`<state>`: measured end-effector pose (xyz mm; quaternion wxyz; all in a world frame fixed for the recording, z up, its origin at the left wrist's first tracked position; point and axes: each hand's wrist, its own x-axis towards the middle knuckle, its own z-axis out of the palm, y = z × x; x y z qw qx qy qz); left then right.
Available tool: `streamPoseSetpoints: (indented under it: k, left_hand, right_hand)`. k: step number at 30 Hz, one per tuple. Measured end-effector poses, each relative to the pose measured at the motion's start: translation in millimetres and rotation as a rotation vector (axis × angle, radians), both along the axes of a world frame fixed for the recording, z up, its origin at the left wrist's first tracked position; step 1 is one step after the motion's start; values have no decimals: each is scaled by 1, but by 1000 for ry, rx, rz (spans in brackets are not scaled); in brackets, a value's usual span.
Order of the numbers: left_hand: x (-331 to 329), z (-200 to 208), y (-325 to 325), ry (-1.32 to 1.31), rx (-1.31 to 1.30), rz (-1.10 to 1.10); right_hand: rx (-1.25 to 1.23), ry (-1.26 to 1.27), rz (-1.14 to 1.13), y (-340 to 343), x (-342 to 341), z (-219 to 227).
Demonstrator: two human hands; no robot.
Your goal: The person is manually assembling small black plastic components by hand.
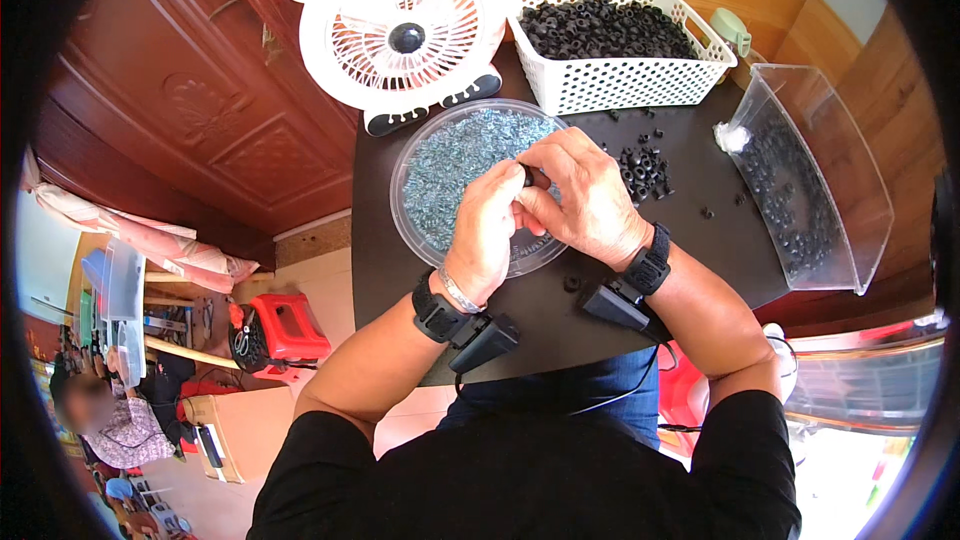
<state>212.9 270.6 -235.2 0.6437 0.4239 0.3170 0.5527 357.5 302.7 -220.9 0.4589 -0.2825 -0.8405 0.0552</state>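
My left hand (485, 228) and my right hand (588, 192) meet above the front right part of a round clear tub (397, 202). Between their fingertips they pinch a small black piece (530, 177), mostly covered by the fingers. Whether it is a ring like the loose ones cannot be made out. Many small bluish, glassy pieces (455, 165) fill the tub. Just right of my right hand lies a loose pile of small black rings (645, 175) on the dark table (385, 275).
A white perforated basket (625, 85) full of black rings stands at the back. Left of it is a white fan (407, 37). A clear bin (835, 175) with black parts sits at the right edge. One person (115, 425) is at far left, near a cardboard box (255, 430).
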Motion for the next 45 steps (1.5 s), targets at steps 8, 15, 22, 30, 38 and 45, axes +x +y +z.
streamPoseSetpoints:
  k: [8, 15, 22, 30, 38, 45]
  left_hand:
    - [0, -8, 1, -16, 31, -24]
    - [2, -8, 3, -51, 14, 10]
    - [-14, -5, 3, 32, 27, 43]
    - [-8, 0, 17, 125, 126, 36]
    - [-28, -17, 35, 241, 128, 36]
    - [-61, -18, 48, 300, 189, 3]
  right_hand:
    - [28, -38, 4, 3, 1, -3]
    - [80, -50, -54, 1, 0, 4]
    - [209, -21, -369, -5, 48, 50]
    - [353, -107, -1054, -49, 194, 132]
    - [125, -182, -1194, -189, 232, 91]
    - [-189, -31, -1398, -312, 324, 23]
